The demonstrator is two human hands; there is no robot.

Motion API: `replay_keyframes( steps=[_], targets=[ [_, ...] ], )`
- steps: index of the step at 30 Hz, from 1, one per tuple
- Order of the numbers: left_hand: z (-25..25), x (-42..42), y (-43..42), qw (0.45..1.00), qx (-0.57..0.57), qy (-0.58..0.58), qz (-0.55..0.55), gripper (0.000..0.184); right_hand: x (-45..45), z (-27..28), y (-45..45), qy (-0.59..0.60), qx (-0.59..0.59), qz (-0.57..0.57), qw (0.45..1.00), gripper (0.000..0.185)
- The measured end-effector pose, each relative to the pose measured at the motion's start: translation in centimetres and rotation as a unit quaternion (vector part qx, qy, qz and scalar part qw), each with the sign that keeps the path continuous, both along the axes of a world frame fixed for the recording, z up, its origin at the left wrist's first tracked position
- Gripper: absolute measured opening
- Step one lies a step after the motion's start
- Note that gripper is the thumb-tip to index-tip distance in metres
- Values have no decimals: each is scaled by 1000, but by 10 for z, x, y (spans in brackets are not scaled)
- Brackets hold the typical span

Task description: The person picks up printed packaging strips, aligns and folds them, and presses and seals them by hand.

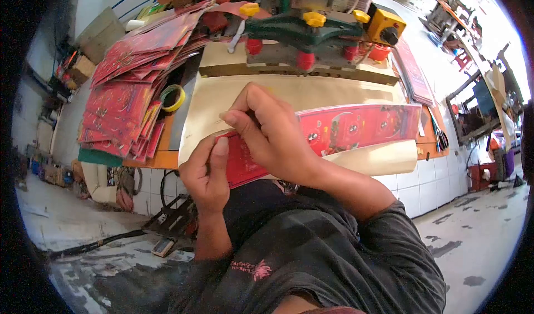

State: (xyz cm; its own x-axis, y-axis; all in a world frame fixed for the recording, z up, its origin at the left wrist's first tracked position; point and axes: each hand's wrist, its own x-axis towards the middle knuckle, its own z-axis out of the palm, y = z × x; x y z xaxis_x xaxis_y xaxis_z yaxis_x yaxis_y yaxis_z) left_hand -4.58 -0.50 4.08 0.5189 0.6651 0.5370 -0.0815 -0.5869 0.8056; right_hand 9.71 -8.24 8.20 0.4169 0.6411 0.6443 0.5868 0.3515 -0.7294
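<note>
A long red printed sheet (356, 126) with a clear, shiny edge lies across the cream work surface (222, 99) of a press. My left hand (206, 172) pinches the left end of a red piece, its thumb on top. Just right of it, my right hand (270, 130) is bent over the same red piece, thumb and index finger pressed together near its upper left corner. Whether the fingertips of my right hand hold the edge is too small to tell. The part of the sheet under my right hand and wrist is hidden.
Piled red printed packets (125, 91) stand at the left, beside a yellow tape roll (172, 98). The green press frame (306, 27) with yellow knobs rises behind the surface. A yellow control box (385, 27), more red sheets (414, 72) and scissors (440, 136) are at the right.
</note>
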Motion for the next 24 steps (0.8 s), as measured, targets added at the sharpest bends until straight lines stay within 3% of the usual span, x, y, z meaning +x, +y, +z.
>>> replay_keyframes(
  steps=[4,7,10,12,14,16,17,19,20,21,22,24],
  targets=[
    [-1,1,-3,1000,-23,-7,10,27,9,0,-2,7,33,-14,999,18],
    [-4,1,-1,998,-8,-60,29,24,33,11,-12,142,35,-72,987,20],
    [-17,-12,6,993,-54,-100,16,27,39,32,-34,189,18,-4,982,21],
    [-25,-18,19,989,-79,-125,12,29,32,37,-51,236,12,190,953,20],
    [-28,-24,34,983,-103,-153,5,31,41,39,-72,220,-40,240,945,20],
    [-29,-35,48,983,-78,-168,-20,33,59,33,-89,117,-163,318,926,21],
    [-36,-44,61,982,-75,-170,-17,34,69,30,-96,117,-164,316,927,21],
    [-38,-60,76,989,-54,-131,-36,34,85,23,-111,-87,-167,212,959,20],
    [-37,-65,81,994,-31,-93,-52,35,91,24,-120,-85,-169,209,960,20],
    [-35,-67,83,994,103,-12,-41,33,96,27,-130,-189,-231,167,940,16],
    [-35,-67,87,994,100,-11,-45,33,100,30,-140,-290,-290,124,904,14],
    [-35,-70,97,974,-102,-164,-115,30,112,40,-159,-392,-343,11,854,20]
  ],
)
